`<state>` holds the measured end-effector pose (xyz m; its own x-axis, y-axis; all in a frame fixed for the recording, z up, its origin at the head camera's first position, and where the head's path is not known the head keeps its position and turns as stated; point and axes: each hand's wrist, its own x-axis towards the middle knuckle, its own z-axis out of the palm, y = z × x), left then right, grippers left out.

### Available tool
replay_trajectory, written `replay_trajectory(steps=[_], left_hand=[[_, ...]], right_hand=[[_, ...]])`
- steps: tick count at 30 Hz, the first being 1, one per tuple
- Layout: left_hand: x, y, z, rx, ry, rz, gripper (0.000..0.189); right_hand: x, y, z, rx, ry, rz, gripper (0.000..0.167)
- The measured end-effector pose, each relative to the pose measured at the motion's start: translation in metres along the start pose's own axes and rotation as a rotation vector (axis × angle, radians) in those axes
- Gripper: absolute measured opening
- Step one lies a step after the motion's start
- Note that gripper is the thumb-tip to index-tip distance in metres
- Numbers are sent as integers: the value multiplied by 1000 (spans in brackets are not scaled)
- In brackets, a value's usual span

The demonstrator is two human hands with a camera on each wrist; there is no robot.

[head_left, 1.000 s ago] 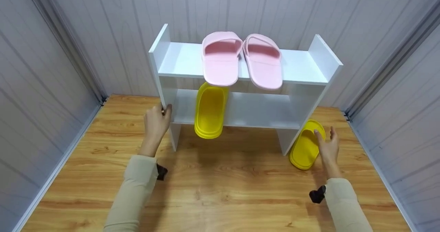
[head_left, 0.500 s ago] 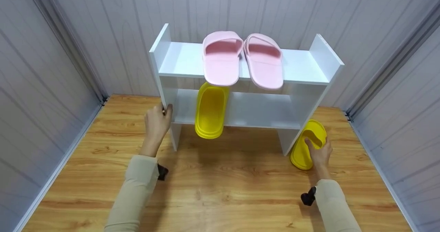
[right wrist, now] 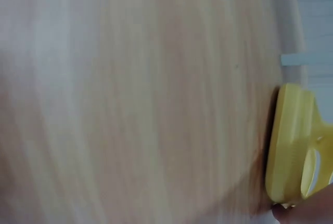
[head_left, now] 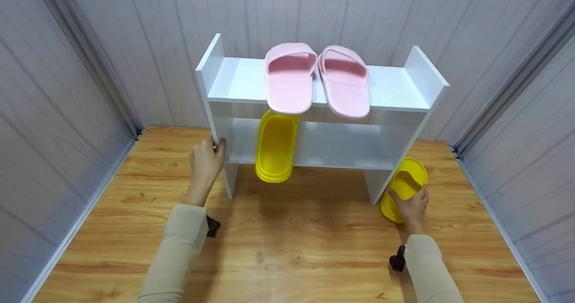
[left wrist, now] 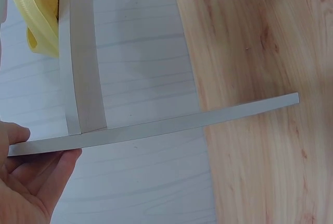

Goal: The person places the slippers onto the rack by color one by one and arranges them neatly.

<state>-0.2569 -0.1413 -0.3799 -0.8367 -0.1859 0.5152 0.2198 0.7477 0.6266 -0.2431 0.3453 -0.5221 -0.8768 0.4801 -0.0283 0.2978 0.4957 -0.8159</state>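
Observation:
My left hand (head_left: 204,161) grips the left side panel of a white two-tier shoe rack (head_left: 341,146); in the left wrist view the thumb and fingers (left wrist: 57,177) pinch the panel's edge from both sides. On the floor by the rack's right leg lies a yellow slipper (head_left: 406,177), toe to the back. My right hand (head_left: 412,205) holds it across its heel half, thumb at the left side and fingers bent over the right edge. The right wrist view is blurred, with the slipper (right wrist: 291,146) and part of the hand at the lower right.
Two pink slippers (head_left: 289,87) stand side by side on the top shelf. Another yellow slipper (head_left: 274,150) sits on the lower shelf's left part, its heel overhanging the edge. Panelled walls (head_left: 99,47) enclose the wooden floor (head_left: 287,249) behind and on both sides.
The right hand has moved left onto the floor slipper, then nearer its heel, from beside it. The slipper stays in place, and the left hand keeps its grip on the rack.

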Motion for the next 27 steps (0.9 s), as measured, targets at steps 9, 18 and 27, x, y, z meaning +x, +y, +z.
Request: replay_trajectory(steps=[9, 18, 27], left_hand=[[1, -1, -1, -6, 31, 17, 25], [0, -1, 0, -11, 20, 34, 25], [-1, -2, 1, -15, 28, 20, 23]], right_hand=[[0, 4, 2, -48, -6, 0, 113], [-4, -6, 6, -208, -4, 0, 115], [-5, -11, 6, -279, -26, 56, 112]])
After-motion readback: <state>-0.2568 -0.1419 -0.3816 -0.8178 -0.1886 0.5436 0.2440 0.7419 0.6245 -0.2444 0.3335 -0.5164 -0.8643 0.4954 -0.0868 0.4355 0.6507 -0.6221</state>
